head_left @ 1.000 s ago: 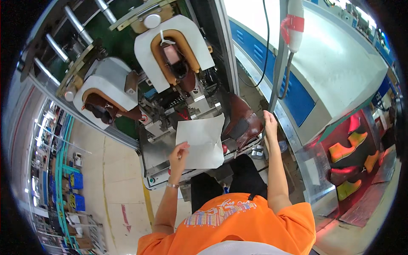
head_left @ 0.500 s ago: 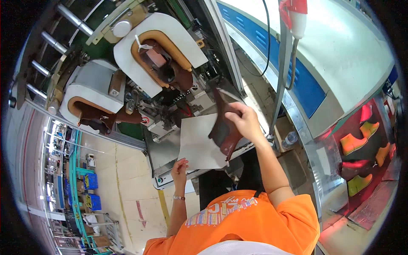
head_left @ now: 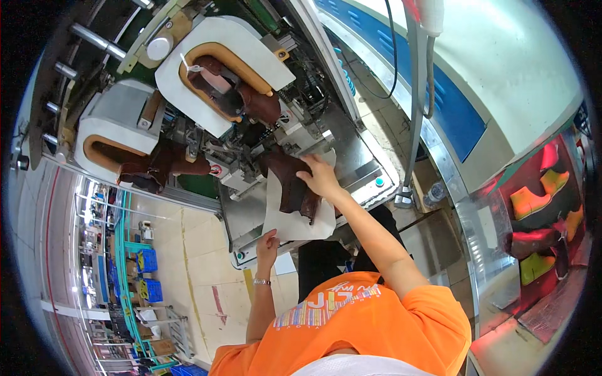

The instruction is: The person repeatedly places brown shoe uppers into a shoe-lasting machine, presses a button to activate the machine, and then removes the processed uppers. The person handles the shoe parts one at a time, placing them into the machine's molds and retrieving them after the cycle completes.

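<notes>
Boot upper (head_left: 290, 178): plain dark brown. Sheet (head_left: 282, 219) beneath, across the front edge of the worktop (head_left: 362, 152): plain off-white. Worktop: silver-grey. Button (head_left: 379, 182) at its right front corner: teal. Shirt (head_left: 364, 316): orange, with white lettering and a band of multicoloured stripes. Trousers (head_left: 384, 230): black. Cabinet (head_left: 514, 81): pale whitish green, blue side panel. Baskets (head_left: 148, 261): blue. Floor (head_left: 204, 279): cream, yellow line.

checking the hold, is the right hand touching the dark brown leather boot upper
Touching: the head view shows the right hand with its thumb lying on the boot upper.
</notes>
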Demonstrator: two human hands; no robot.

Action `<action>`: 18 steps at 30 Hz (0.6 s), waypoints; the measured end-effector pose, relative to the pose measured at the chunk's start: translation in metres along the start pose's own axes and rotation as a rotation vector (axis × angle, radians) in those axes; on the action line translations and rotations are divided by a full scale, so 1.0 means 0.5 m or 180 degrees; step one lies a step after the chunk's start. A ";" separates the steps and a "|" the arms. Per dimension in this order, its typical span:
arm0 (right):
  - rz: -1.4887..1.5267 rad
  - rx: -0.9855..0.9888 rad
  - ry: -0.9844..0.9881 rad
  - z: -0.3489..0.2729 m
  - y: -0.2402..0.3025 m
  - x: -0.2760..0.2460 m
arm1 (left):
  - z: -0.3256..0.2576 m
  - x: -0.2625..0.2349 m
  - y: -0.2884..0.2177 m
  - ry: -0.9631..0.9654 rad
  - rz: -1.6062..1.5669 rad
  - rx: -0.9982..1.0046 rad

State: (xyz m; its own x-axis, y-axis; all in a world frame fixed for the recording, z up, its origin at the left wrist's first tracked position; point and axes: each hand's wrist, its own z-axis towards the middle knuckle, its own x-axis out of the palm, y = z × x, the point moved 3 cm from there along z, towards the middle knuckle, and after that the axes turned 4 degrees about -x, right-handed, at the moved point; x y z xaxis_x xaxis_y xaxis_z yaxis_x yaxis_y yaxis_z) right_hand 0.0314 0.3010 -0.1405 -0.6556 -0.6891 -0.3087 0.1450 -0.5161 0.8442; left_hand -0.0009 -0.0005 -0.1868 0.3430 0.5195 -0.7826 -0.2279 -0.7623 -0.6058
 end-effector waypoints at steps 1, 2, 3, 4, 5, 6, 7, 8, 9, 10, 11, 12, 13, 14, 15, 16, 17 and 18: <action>0.0096 -0.0048 -0.0133 -0.002 -0.004 -0.018 | -0.002 0.001 -0.005 0.0008 -0.0106 0.0030; 0.0121 0.0052 -0.0210 -0.006 -0.011 -0.032 | -0.006 0.000 -0.010 0.0015 -0.0209 0.0062; 0.0147 0.0150 -0.0289 -0.012 -0.019 -0.046 | -0.010 -0.002 -0.014 0.0020 -0.0311 0.0095; 0.0169 0.0225 -0.0355 -0.015 -0.022 -0.061 | -0.013 -0.004 -0.017 0.0002 -0.0430 0.0128; 0.0196 0.0290 -0.0404 -0.017 -0.026 -0.075 | -0.014 -0.006 -0.018 -0.0021 -0.0558 0.0127; 0.0086 0.0294 -0.0475 -0.020 -0.027 -0.087 | -0.016 -0.010 -0.018 -0.0084 -0.0559 0.0150; 0.0114 0.0212 -0.0658 -0.024 -0.028 -0.102 | -0.018 -0.014 -0.031 -0.0161 -0.0585 0.0173; 0.0175 0.0101 -0.0803 -0.025 -0.028 -0.110 | -0.021 -0.022 -0.038 -0.0286 -0.0616 0.0171; 0.0304 0.0143 -0.0841 -0.027 -0.030 -0.117 | -0.020 -0.028 -0.040 -0.0377 -0.0726 0.0239; 0.0435 0.0162 -0.0865 -0.024 -0.031 -0.123 | -0.020 -0.035 -0.047 -0.0474 -0.0839 0.0274; 0.0489 0.0035 -0.0888 -0.020 -0.014 -0.130 | -0.022 -0.043 -0.056 -0.0581 -0.0952 0.0300; 0.0556 -0.0088 -0.0902 -0.018 0.015 -0.136 | -0.029 -0.048 -0.058 -0.0695 -0.1060 0.0320; 0.0678 -0.0064 -0.0869 -0.017 0.037 -0.135 | -0.033 -0.053 -0.064 -0.0948 -0.1194 0.0607; 0.0791 -0.0020 -0.0852 -0.018 0.056 -0.131 | -0.037 -0.056 -0.060 -0.1026 -0.1272 0.0589; 0.0737 -0.0004 -0.0765 -0.015 0.079 -0.123 | -0.044 -0.061 -0.056 -0.1102 -0.1346 0.0573; 0.0674 0.0014 -0.0699 -0.013 0.101 -0.116 | -0.050 -0.063 -0.052 -0.1164 -0.1417 0.0573; 0.0837 0.0060 -0.0617 -0.012 0.125 -0.104 | -0.058 -0.067 -0.051 -0.1298 -0.1462 0.0638; 0.1011 0.0030 -0.0494 -0.007 0.144 -0.088 | -0.066 -0.072 -0.046 -0.1396 -0.1454 0.0597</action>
State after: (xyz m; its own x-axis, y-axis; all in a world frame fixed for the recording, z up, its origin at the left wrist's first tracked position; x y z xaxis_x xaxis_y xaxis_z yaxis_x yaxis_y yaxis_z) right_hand 0.0729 0.2924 -0.0678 -0.6838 -0.7286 0.0397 0.3535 -0.2832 0.8915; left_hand 0.0224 -0.0143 -0.1399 0.0487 0.9140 -0.4027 -0.3159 -0.3684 -0.8743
